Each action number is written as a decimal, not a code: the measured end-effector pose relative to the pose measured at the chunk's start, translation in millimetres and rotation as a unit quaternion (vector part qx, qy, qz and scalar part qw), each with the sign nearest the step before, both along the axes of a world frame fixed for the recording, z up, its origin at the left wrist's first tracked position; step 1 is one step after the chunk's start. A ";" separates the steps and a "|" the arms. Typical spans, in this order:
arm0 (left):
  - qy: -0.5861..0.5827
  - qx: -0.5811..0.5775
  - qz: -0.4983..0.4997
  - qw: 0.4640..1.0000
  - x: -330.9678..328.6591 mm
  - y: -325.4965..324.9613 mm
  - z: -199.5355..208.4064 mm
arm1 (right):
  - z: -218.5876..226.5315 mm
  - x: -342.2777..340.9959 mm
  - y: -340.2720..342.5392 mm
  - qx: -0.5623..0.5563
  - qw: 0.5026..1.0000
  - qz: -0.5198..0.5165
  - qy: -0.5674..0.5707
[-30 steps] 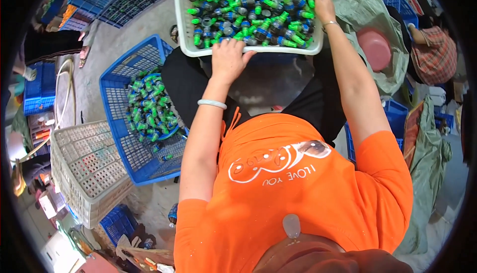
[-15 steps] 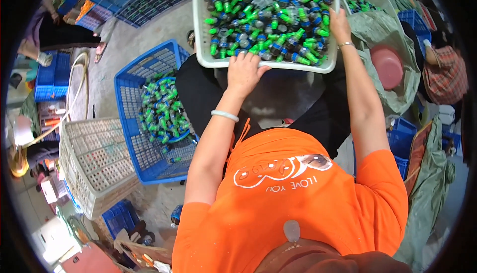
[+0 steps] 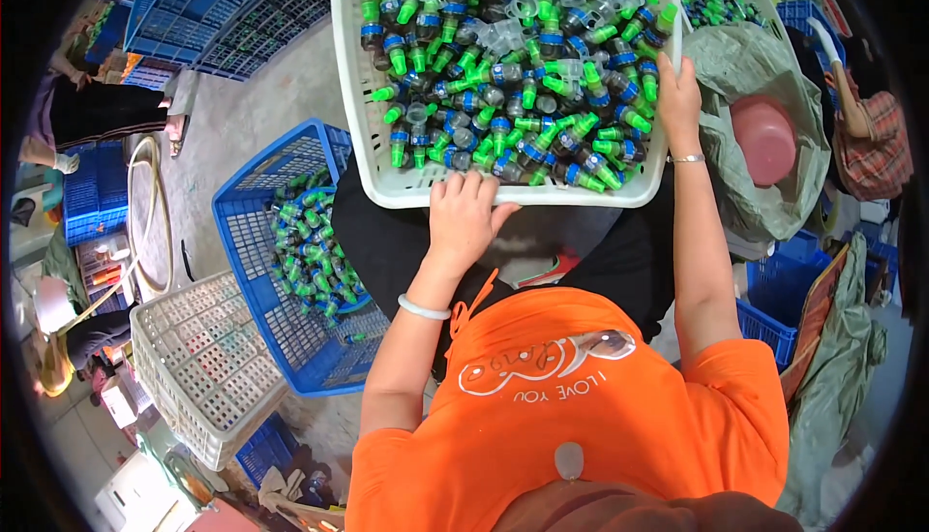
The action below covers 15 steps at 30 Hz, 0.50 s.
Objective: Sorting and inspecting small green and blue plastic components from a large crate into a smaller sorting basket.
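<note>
A white plastic basket (image 3: 360, 135) sits in front of me at the top of the view, its far side cut off by the picture's edge. It is heaped with small bottle-shaped plastic pieces (image 3: 498, 130) with green tips, blue bands and dark or see-through bodies. Loose see-through plastic parts (image 3: 503, 36) lie on top of the heap. My left hand (image 3: 459, 217) is closed over the near rim, fingers hooked inside and thumb pointing right along it. The right side of the rim is in my right hand (image 3: 679, 101), whose fingertips are partly hidden behind the edge.
Left of my legs stands a blue basket (image 3: 237, 232) holding similar pieces (image 3: 314, 246). Beside it is a white slotted crate (image 3: 198, 348). To the right, a pink basin (image 3: 764, 140) rests on a green sack (image 3: 721, 67). Other people are at the far left and right.
The white basket has come nearer to me and slightly left, with both my hands still on its rim. More of its contents show now. The whole view has also shifted a little.
</note>
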<state>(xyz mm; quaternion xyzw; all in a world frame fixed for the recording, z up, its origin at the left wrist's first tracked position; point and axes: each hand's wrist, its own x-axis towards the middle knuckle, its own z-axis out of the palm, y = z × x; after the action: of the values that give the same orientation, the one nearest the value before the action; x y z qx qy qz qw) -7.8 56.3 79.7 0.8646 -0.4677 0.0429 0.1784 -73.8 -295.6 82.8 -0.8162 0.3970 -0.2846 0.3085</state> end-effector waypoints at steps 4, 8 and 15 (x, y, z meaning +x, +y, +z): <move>0.060 -0.012 0.011 0.998 2.7 -9.2 4.3 | 5.4 1.5 2.3 -0.208 0.974 -0.009 -0.085; 0.087 -0.077 0.039 0.992 17.4 -50.5 10.5 | 41.2 11.6 54.1 -0.395 0.909 0.090 -0.098; 0.130 0.011 0.052 0.990 21.4 -70.0 6.8 | 56.4 55.3 113.0 -0.385 0.888 0.216 0.132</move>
<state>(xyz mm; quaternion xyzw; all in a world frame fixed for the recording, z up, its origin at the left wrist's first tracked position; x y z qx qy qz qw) 13.6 -13.6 86.4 0.8877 -0.3958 -0.0662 0.2257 -18.5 -182.6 139.2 -0.9664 0.1076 -0.2312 -0.0313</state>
